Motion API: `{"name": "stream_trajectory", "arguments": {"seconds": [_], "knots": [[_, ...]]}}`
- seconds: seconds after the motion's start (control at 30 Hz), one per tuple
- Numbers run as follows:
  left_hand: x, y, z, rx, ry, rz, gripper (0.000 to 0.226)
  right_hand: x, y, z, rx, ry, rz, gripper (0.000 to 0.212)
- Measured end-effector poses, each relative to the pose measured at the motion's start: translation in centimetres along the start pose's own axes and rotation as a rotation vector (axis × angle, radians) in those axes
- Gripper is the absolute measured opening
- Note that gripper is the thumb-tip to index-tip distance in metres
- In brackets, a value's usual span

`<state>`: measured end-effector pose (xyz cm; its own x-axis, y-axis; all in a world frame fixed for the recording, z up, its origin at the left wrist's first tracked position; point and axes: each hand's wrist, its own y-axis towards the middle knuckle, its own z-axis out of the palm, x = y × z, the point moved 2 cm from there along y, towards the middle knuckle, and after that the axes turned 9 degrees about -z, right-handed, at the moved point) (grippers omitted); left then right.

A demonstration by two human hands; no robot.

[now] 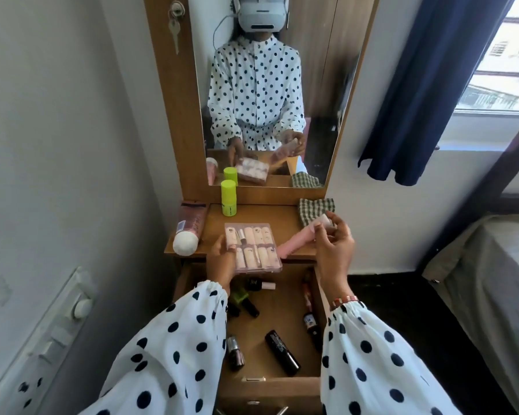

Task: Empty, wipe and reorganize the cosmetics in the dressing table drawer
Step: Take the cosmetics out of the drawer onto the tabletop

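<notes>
Two hands work above an open dressing table drawer [277, 301]. The left hand [221, 260] grips the near-left edge of a clear case [253, 246] of pale pink tubes, which rests on the front of the table [261, 215] and juts over the drawer. The right hand [331, 244] curls its fingers around one end of a pink tube [300, 242], held just above the table's right side beside a checked cloth [315, 206].

On the table, a lime-green bottle [228, 197] stands upright by the mirror [270, 91], and a large pink tube [189, 227] with a white cap lies along the left edge.

Inside the drawer, several items lie scattered: a black tube [282, 351] near the front, a small dark bottle [235, 351] to its left, nail polish bottles [246, 298] at the back left, and slim items [309, 307] along the right wall. The mirror reflects the person in a polka-dot top.
</notes>
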<state>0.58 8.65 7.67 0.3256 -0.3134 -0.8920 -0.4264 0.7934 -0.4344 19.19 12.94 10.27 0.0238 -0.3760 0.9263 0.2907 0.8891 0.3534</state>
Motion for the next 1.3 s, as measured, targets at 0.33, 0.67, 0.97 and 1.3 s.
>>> {"name": "stream_trajectory", "arguments": {"seconds": [0.33,0.67,0.97,1.3], "knots": [[-0.1,1.3,1.1,-0.052,0.373,0.186,0.051,-2.8,-0.7,1.1,0.055,-0.306,-0.118,0.027],[-0.5,2.4,2.1,-0.155,0.802,0.327,0.056,-5.2,-1.3,2.2,0.397,-0.651,-0.248,0.027],[-0.4,1.9,1.4,-0.252,0.964,0.552,0.043,-5.1,-1.0,2.4,0.487,-0.721,-0.272,0.035],[3.3,0.4,2.0,-0.058,1.156,0.732,0.054,-4.3,0.5,3.3,0.513,-0.798,-0.286,0.024]]}}
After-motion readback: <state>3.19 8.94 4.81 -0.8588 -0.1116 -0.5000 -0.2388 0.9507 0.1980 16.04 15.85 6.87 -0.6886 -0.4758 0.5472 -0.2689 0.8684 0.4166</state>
